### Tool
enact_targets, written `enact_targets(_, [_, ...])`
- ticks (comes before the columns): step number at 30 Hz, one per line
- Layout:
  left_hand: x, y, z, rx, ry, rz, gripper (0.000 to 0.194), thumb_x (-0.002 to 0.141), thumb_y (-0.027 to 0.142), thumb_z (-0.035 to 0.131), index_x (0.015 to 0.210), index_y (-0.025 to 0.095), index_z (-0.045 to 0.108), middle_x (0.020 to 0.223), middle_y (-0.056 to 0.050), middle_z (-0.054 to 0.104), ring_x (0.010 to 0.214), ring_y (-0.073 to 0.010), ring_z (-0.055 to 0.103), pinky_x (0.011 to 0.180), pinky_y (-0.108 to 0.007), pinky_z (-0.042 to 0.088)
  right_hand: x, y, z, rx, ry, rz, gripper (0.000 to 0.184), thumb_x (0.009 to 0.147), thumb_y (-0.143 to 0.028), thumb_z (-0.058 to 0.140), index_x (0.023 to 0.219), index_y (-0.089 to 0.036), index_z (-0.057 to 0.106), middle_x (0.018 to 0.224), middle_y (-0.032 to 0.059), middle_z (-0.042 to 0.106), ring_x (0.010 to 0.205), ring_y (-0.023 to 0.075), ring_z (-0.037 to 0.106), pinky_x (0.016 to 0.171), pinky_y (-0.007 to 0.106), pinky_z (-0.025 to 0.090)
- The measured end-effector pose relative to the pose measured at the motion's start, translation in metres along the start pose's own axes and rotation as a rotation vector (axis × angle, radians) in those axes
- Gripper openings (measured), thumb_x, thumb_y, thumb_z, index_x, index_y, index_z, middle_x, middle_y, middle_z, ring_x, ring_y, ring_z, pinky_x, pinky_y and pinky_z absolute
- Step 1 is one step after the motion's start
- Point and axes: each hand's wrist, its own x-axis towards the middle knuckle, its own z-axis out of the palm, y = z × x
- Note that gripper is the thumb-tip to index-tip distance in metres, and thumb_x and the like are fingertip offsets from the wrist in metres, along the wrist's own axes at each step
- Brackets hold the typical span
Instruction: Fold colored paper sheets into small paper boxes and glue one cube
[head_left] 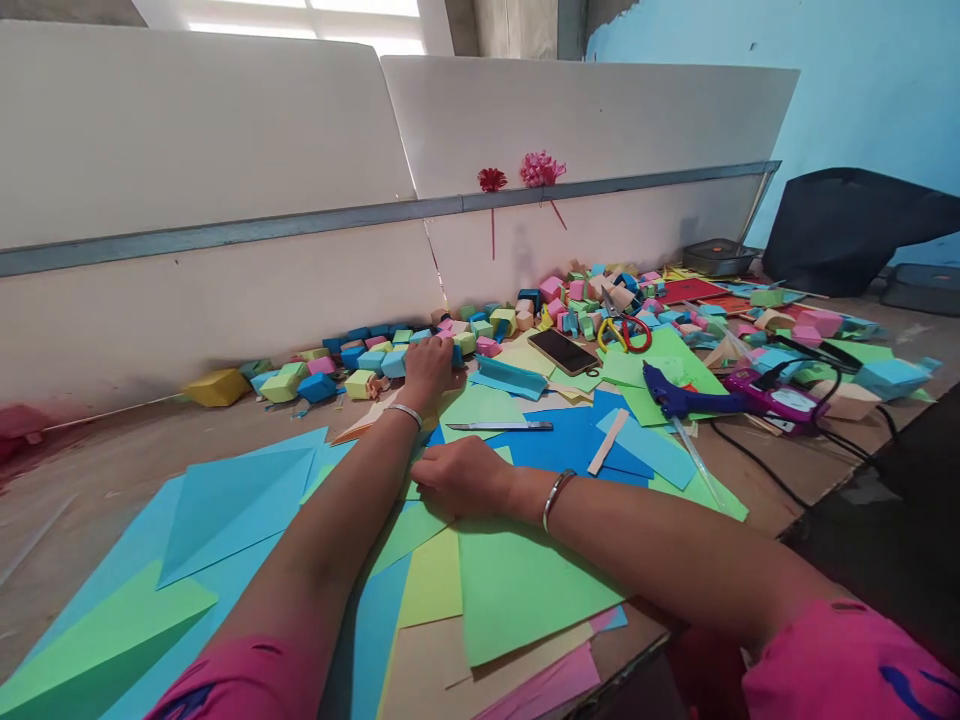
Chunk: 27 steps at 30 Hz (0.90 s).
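Note:
My left hand point(429, 368) reaches into a row of small folded paper cubes point(361, 384), its fingers curled down among them. A dark blue paper cube point(457, 356) shows right beside its fingers; whatever the hand holds is hidden. Nearer to me, my right hand point(466, 477) rests closed above the coloured paper sheets point(525, 590), with its curled fingers hiding what may be in them. Just beyond it lies a slim metal craft knife point(501, 426) on green and blue paper. A pale paper strip point(608, 442) is to the right of the knife.
A phone point(564, 352), scissors point(624, 333) and a blue glue gun point(686, 395) with a black cable point(757, 468) lie to the right. Large blue sheets point(240, 500) cover the left. A white panel point(225, 310) with two paper flowers point(541, 170) stands behind the cubes.

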Motion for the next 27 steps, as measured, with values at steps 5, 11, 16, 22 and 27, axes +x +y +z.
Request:
enact_targets(5, [-0.003,0.003,0.002,-0.002,0.006,0.006,0.043,0.077,0.038,0.061,0.112,0.013,0.057,0.105,-0.023,0.062,0.106,-0.0413,0.053,0.087,-0.049,0.033,0.0,-0.001,-0.002,-0.003,-0.027,0.006,0.011,0.082,-0.015,0.049,0.087,-0.017,0.06,0.082,0.004,0.063,0.063,0.0137,0.051,0.049,0.029,0.02])
enact_targets(11, [-0.01,0.0,-0.003,-0.054,0.042,0.002,0.05,0.076,0.039,0.064,0.12,0.018,0.053,0.116,-0.019,0.057,0.111,-0.0393,0.05,0.085,-0.045,0.035,0.0,0.001,0.002,-0.019,-0.005,-0.013,0.012,0.086,-0.018,0.049,0.089,-0.017,0.06,0.082,0.0035,0.063,0.062,0.0137,0.05,0.049,0.029,0.018])
enact_targets(16, [-0.012,0.002,-0.007,-0.107,0.071,0.006,0.049,0.072,0.038,0.069,0.117,0.022,0.058,0.117,-0.015,0.058,0.112,-0.0372,0.05,0.087,-0.045,0.036,0.0,0.001,0.001,-0.03,-0.001,-0.007,0.015,0.089,-0.019,0.046,0.089,-0.017,0.061,0.08,0.0036,0.063,0.062,0.0139,0.05,0.049,0.03,0.016])
enact_targets(22, [-0.006,-0.006,-0.018,-0.196,0.173,-0.085,0.038,0.082,0.03,0.057,0.119,0.022,0.06,0.122,-0.012,0.059,0.116,-0.0324,0.05,0.095,-0.043,0.037,0.0,0.0,0.001,-0.026,-0.006,-0.003,0.015,0.091,-0.02,0.046,0.087,-0.017,0.061,0.082,0.0041,0.064,0.063,0.0139,0.05,0.049,0.03,0.018])
enact_targets(27, [0.014,-0.024,-0.038,-0.256,0.304,-0.357,0.043,0.091,0.019,0.033,0.131,0.011,0.047,0.123,-0.018,0.056,0.115,-0.028,0.053,0.096,-0.041,0.04,0.0,0.0,0.004,-0.031,-0.011,0.004,0.016,0.09,-0.021,0.046,0.086,-0.018,0.062,0.083,0.0039,0.064,0.063,0.0144,0.051,0.049,0.029,0.018])
